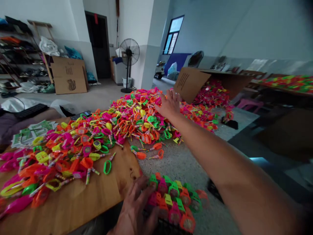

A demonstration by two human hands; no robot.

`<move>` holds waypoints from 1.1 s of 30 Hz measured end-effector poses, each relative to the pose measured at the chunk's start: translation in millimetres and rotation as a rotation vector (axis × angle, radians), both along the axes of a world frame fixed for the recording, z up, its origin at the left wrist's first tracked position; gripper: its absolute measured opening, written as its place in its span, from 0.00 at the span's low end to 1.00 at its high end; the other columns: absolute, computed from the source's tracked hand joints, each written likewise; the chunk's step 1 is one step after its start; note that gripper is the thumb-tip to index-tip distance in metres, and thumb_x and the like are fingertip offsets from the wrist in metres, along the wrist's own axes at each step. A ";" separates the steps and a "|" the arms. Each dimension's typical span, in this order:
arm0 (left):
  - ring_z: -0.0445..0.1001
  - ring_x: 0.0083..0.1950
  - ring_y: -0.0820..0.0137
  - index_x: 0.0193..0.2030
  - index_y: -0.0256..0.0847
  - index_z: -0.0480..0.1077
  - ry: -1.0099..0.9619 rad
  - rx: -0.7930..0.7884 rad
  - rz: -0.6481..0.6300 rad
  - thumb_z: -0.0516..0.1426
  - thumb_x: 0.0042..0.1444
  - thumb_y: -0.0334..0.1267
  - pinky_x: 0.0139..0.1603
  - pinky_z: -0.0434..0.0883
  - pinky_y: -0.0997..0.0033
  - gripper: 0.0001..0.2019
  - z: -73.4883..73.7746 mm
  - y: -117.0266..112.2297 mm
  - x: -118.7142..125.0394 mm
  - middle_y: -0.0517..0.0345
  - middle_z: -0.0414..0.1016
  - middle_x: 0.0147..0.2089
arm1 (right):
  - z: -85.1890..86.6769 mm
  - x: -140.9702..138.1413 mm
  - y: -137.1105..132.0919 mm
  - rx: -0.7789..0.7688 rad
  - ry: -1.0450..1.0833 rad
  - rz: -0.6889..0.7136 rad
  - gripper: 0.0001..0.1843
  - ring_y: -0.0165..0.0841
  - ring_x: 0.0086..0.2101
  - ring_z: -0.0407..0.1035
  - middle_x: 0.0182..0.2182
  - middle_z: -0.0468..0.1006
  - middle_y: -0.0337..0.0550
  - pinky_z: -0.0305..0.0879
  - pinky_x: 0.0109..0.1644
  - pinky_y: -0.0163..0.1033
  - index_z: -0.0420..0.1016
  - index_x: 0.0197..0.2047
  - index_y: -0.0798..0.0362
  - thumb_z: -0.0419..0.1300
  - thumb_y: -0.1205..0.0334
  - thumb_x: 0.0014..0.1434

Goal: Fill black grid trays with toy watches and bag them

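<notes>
My right hand [170, 103] reaches out over a big heap of bright toy watches [132, 119], its fingers apart at the top of the pile. Pink, orange, green and yellow straps are mixed in it, many with small striped sticks. Close to me, my left hand [137, 204] rests with spread fingers against the left end of tightly packed rows of toy watches [174, 192]. Beneath these rows a black tray edge [171, 227] shows in part. Whether the left fingertips press on a watch cannot be made out.
More loose watches [61, 160] lie across the wooden board [97, 192] at left, beside some printed papers [34, 132]. A tipped cardboard box [192, 84] spills watches at the back right. Behind stand a fan [129, 54] and another carton [68, 78]. A person's leg [40, 116] shows at left.
</notes>
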State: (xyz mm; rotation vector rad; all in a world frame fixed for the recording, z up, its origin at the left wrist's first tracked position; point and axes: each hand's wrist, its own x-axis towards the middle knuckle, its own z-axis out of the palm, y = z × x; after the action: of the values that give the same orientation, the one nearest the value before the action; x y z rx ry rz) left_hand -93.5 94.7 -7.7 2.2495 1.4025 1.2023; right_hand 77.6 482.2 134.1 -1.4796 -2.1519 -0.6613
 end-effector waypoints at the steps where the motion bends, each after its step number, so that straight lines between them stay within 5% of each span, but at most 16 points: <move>1: 0.68 0.68 0.52 0.69 0.51 0.63 -0.001 0.009 -0.004 0.61 0.59 0.39 0.60 0.78 0.46 0.30 -6.3 1.4 0.9 0.44 0.66 0.68 | 5.0 -6.4 12.2 -0.016 -0.021 -0.003 0.45 0.62 0.71 0.33 0.74 0.43 0.60 0.30 0.69 0.72 0.51 0.74 0.57 0.55 0.39 0.64; 6: 0.69 0.67 0.51 0.70 0.54 0.63 -0.060 0.000 0.020 0.61 0.60 0.44 0.59 0.78 0.46 0.30 -29.5 7.6 2.8 0.45 0.67 0.67 | 11.2 -17.0 59.8 -0.283 -0.068 -0.051 0.50 0.65 0.67 0.46 0.70 0.56 0.63 0.40 0.67 0.73 0.60 0.71 0.57 0.57 0.29 0.58; 12: 0.72 0.64 0.50 0.68 0.55 0.65 -0.096 -0.025 -0.020 0.61 0.59 0.44 0.56 0.80 0.47 0.29 -8.4 13.4 0.0 0.45 0.69 0.65 | 10.1 11.0 66.6 -0.591 -0.143 -0.113 0.55 0.56 0.59 0.65 0.63 0.69 0.61 0.61 0.63 0.57 0.61 0.72 0.56 0.65 0.31 0.51; 18: 0.71 0.66 0.52 0.66 0.51 0.66 -0.063 -0.015 -0.024 0.60 0.61 0.42 0.59 0.78 0.49 0.26 7.4 7.8 -1.4 0.45 0.68 0.66 | 9.5 33.4 11.7 -0.673 -0.118 -0.093 0.50 0.54 0.60 0.67 0.65 0.69 0.59 0.64 0.61 0.50 0.67 0.68 0.55 0.65 0.33 0.51; 21: 0.70 0.66 0.53 0.64 0.51 0.67 -0.054 -0.046 -0.018 0.60 0.62 0.42 0.61 0.77 0.49 0.23 9.6 3.8 -1.7 0.45 0.66 0.67 | -6.6 45.5 -25.3 -0.698 -0.129 -0.073 0.45 0.54 0.60 0.66 0.65 0.69 0.56 0.65 0.61 0.48 0.71 0.65 0.50 0.66 0.34 0.50; 27: 0.69 0.67 0.52 0.65 0.49 0.67 -0.035 -0.057 -0.031 0.60 0.63 0.45 0.62 0.75 0.46 0.23 13.6 -0.2 0.6 0.43 0.66 0.68 | -55.3 82.3 -97.8 -0.700 -0.016 -0.077 0.43 0.52 0.63 0.64 0.67 0.65 0.59 0.63 0.62 0.45 0.65 0.69 0.52 0.64 0.40 0.56; 33: 0.68 0.68 0.53 0.66 0.47 0.66 -0.014 -0.046 -0.014 0.60 0.63 0.46 0.65 0.72 0.46 0.25 3.9 -1.9 2.3 0.44 0.68 0.66 | -65.4 128.4 -156.5 -0.798 0.069 -0.014 0.35 0.43 0.50 0.74 0.56 0.77 0.54 0.68 0.53 0.40 0.70 0.64 0.52 0.68 0.52 0.54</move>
State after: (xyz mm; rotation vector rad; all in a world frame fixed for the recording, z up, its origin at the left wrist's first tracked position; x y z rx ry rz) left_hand -91.2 92.9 -3.8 2.2123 1.3918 1.1677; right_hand 206.1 325.8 68.8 -1.8381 -2.4772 0.3058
